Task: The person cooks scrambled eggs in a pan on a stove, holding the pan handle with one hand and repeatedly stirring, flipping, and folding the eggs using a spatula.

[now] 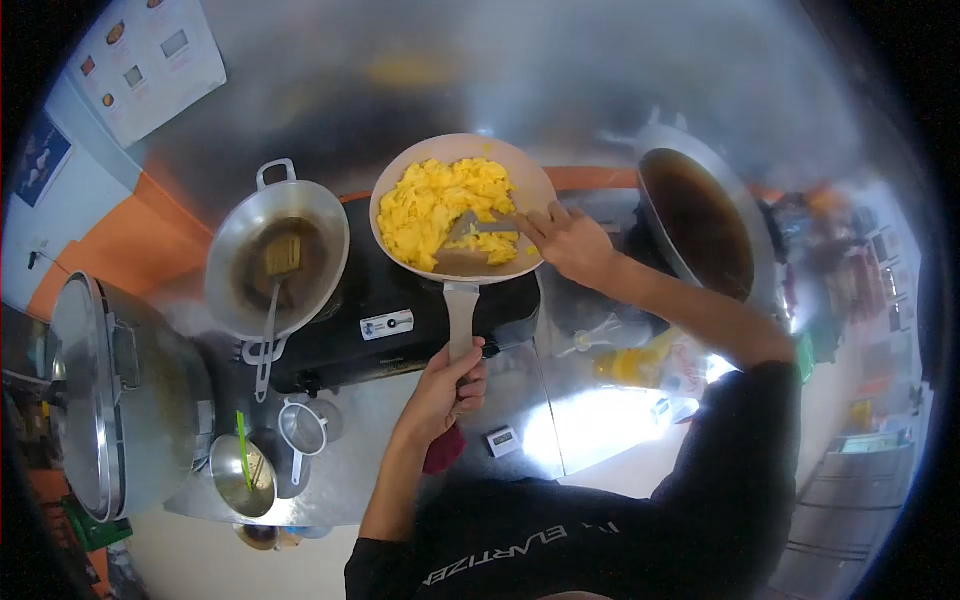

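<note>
My left hand (442,392) is wrapped around the handle of a light frying pan (540,190), which sits over the black stove (420,350). Scrambled eggs (430,205) fill much of the pan, mostly its left and middle. My right hand (570,243) grips a grey spatula (470,228) from the pan's right rim. The spatula's blade rests among the eggs near the centre. Part of the pan's base shows bare at the front.
To the left stands a metal wok (225,255) holding brown liquid and a slotted turner (284,256). A large lidded pot (160,400) is nearer. Another wok (700,220) with dark liquid stands right. A strainer (303,428), a bowl (225,470), a timer (503,441) and a yellow-capped bottle (650,365) lie closer.
</note>
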Demonstrator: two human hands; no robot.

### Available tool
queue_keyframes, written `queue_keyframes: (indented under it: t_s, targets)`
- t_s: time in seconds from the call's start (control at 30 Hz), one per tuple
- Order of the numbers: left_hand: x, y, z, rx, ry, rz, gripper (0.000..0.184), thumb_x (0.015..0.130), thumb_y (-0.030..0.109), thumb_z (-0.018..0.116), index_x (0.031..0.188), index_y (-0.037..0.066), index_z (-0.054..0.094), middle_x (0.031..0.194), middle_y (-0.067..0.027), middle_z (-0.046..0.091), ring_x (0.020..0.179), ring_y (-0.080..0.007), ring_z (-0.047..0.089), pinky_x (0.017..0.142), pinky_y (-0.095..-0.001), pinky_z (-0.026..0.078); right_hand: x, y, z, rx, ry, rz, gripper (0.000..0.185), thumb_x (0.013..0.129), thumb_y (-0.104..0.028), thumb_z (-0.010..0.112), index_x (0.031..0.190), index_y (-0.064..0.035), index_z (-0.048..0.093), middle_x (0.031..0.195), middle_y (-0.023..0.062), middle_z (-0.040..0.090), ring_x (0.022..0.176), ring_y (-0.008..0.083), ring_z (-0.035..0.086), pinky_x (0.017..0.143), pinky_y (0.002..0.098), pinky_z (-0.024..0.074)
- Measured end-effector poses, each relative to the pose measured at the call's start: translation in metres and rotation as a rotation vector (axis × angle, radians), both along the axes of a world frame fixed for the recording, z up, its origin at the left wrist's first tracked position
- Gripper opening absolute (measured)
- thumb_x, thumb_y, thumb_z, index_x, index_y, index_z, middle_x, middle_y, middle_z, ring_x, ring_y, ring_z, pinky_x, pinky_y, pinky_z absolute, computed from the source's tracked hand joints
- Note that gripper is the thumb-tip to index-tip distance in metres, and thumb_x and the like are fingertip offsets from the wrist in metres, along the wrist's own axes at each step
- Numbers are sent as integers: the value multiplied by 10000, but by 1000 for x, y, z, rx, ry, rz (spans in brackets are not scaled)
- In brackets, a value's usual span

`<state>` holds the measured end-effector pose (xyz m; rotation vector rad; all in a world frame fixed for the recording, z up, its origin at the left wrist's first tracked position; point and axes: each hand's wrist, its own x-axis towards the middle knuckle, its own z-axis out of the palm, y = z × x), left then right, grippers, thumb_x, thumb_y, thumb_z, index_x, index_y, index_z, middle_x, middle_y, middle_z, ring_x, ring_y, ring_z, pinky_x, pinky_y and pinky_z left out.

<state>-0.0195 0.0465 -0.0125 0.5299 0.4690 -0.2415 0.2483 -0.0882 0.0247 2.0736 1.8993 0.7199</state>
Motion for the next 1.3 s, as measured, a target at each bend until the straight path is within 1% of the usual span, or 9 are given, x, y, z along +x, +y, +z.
queue_keyframes:
  t_s: [0.1, 0.23, 0.4, 0.5, 0.67, 0.73, 1.07, 1.13, 1.3]
  targets:
    - [-3, -2, -3, -19, -6, 35, 218, 984, 215, 554, 1174, 137, 481, 772, 18, 425, 579, -51, 372, 470, -186, 300, 22, 10, 3, -59, 85, -268, 410, 765, -91, 581, 1171, -33, 593, 1022, 51, 610, 902, 238, 620, 729, 370, 529]
    - [-1, -5, 1, -6, -7, 58, 219, 984, 225, 555, 1171, 138, 482, 776, 19, 427, 581, -53, 372, 477, -190, 306, 51, -4, 56, 1, -62, -198, 353, 781, -90, 578, 1129, -120, 625, 961, 95, 615, 848, 277, 645, 687, 426, 520]
    - [-1, -4, -6, -17, -7, 52, 228, 980, 229, 564, 1172, 140, 478, 778, 15, 426, 581, -58, 376, 484, -202, 315, 50, -23, 110, -97, 147, -304, 300, 806, -96, 571, 1098, -101, 637, 912, 156, 642, 829, 338, 642, 725, 432, 527]
    - [-1, -4, -1, 5, 9, 39, 226, 976, 224, 572, 1165, 142, 477, 778, 13, 423, 579, -60, 375, 486, -209, 318, 48, -21, 106, -166, 364, -294, 220, 826, -120, 564, 1007, -54, 669, 908, 187, 666, 845, 353, 650, 744, 440, 527]
    - [1, -1, 11, 131, 47, -15, 195, 968, 200, 578, 1121, 139, 472, 775, 13, 414, 576, -64, 372, 480, -220, 316, 51, 36, 18, -76, 585, -409, 247, 849, -221, 580, 797, -11, 699, 803, 210, 678, 825, 376, 659, 763, 467, 513]
    - [3, 0, 17, 169, 67, -37, 179, 966, 191, 577, 1095, 136, 467, 775, 11, 412, 573, -68, 369, 475, -227, 314, 27, 58, 34, -213, 729, -546, 276, 864, -255, 583, 792, -14, 697, 803, 208, 679, 817, 377, 658, 778, 469, 504]
    - [4, -2, 1, 71, 35, 15, 195, 965, 214, 583, 1075, 141, 440, 752, 15, 406, 562, -76, 363, 470, -237, 314, 49, 42, 3, -144, 329, -210, 325, 838, -182, 620, 1144, -74, 627, 1010, 125, 657, 937, 310, 632, 778, 412, 513]
    - [4, -2, 5, 41, 29, 25, 206, 971, 239, 577, 1084, 136, 439, 755, 13, 412, 562, -79, 366, 471, -240, 321, 37, 22, 30, -88, 149, -56, 384, 807, -138, 615, 1188, -89, 601, 1058, 111, 656, 920, 308, 631, 776, 403, 517]
    - [4, -6, 12, -28, 50, 124, 275, 971, 310, 579, 1126, 120, 454, 755, 13, 438, 564, -80, 379, 470, -238, 334, 10, -8, 111, -52, 208, -106, 446, 756, -41, 585, 1200, -84, 605, 1108, 111, 662, 924, 315, 632, 791, 407, 521]
